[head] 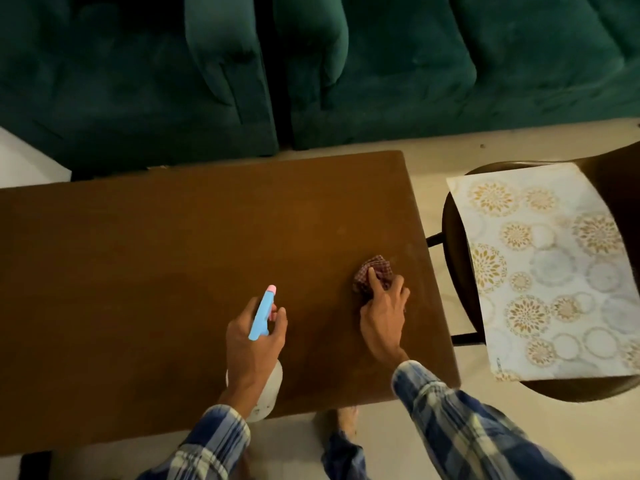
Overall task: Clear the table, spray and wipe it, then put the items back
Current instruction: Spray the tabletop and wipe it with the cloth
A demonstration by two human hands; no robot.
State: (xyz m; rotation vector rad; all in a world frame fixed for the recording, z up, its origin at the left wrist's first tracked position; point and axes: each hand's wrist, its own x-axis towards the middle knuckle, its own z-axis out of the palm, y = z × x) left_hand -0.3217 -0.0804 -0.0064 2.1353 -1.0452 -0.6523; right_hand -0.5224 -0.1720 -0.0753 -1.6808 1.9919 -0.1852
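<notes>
Brown tabletop (156, 258). Left hand (254, 341) grips a spray bottle (261, 318) above the near middle, nozzle pointing far. Right hand (382, 315) presses a checked cloth (372, 273) onto the right side. Patterned mat (547, 268) lies on a chair (453, 244), right.

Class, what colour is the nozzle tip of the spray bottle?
Pink tip on the blue-headed white spray bottle; head view.
</notes>
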